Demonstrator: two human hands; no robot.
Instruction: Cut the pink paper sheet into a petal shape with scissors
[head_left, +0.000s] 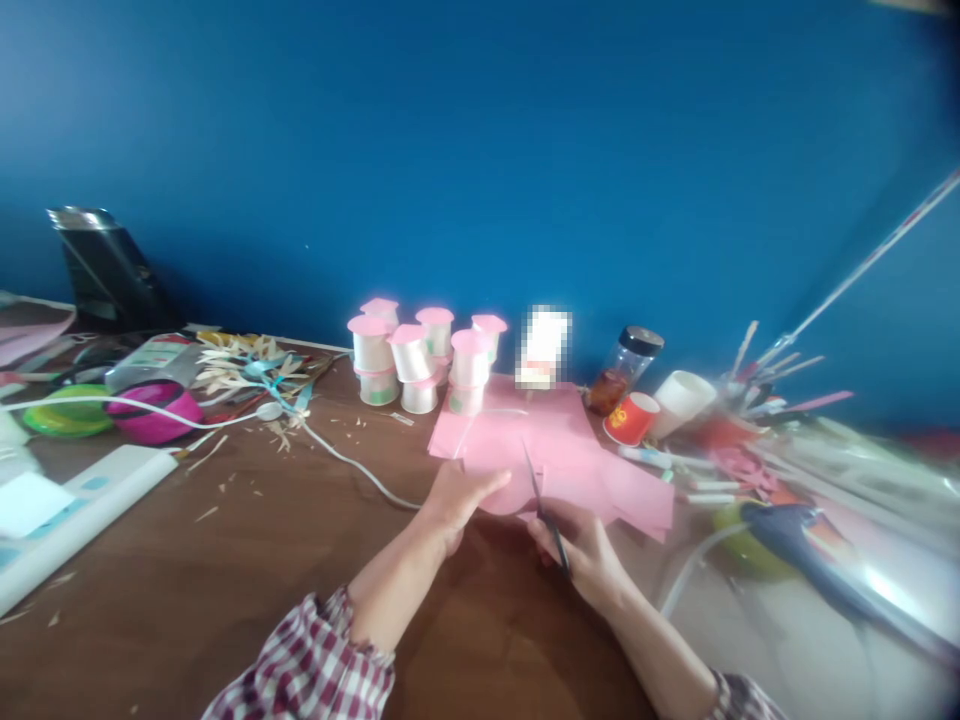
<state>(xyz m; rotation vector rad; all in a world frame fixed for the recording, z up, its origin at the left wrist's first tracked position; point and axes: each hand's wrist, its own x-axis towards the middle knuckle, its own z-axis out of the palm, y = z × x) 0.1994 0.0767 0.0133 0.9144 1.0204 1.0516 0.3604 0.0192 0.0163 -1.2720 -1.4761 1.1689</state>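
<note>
My left hand (459, 500) grips a piece of pink paper (495, 470), its thumb lying on top. In my right hand (581, 550) is a pair of scissors (534, 480) with dark handles, the fingers wrapped round them. The blades point away from me and lie against the paper's right side. More pink sheets (555, 410) lie flat beneath and behind the hands. Just behind on the left stand several white paper cups (415, 365) stacked in pairs, with pink paper pieces on top.
At the back are a blurred-out upright object (544, 345), a dark-lidded jar (626, 370) and a red paper cup (632, 418). A white cable (360, 465) crosses the left side near a power strip (97, 510). A glue gun (787, 530) lies at right.
</note>
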